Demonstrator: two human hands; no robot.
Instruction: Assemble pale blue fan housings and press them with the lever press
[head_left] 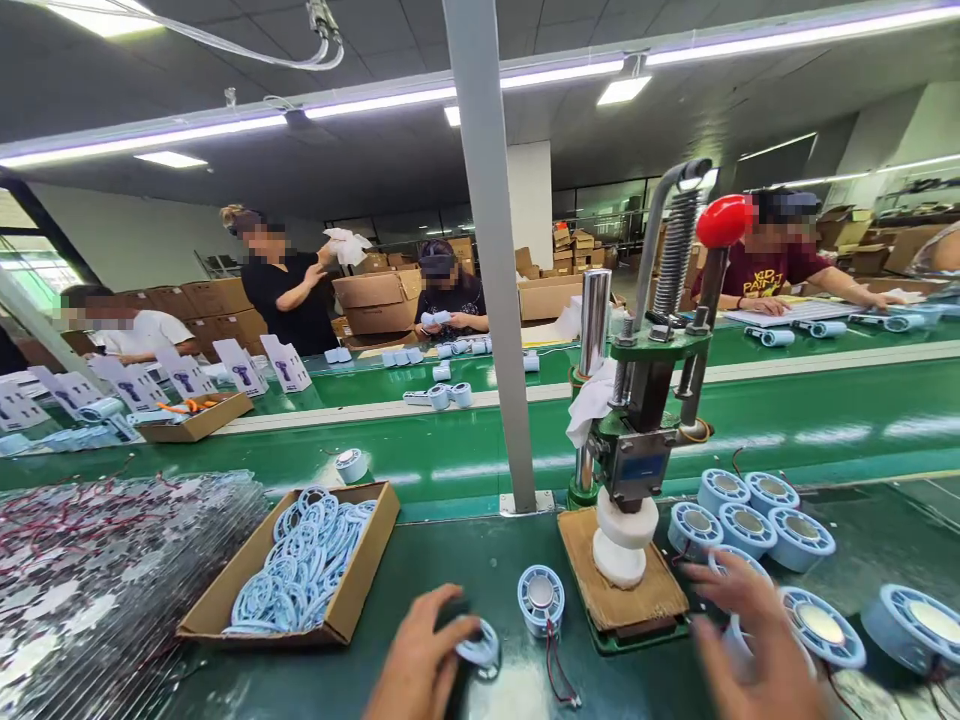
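Low in the middle, my left hand (427, 655) pinches a light-blue plastic ring (484, 648) between thumb and fingers, just above the bench. To its right a round blue fan unit (540, 598) with a silver centre lies face up, its thin red and black wires trailing toward me. My right hand (761, 640), smeared by motion, has its fingers apart over more blue fan units (821, 625) and partly hides them. Between my hands stands a green hand press (637, 460) with a red knob; its white round pressing block (626, 525) sits above a cardboard-covered base.
A cardboard tray (364, 570) of blue rings lies left of centre, beside a stack of clear sheets (120, 570) with wired parts. A grey post (495, 250) rises behind the bench. Beyond runs a green conveyor (420, 445), with several people working along its far side.
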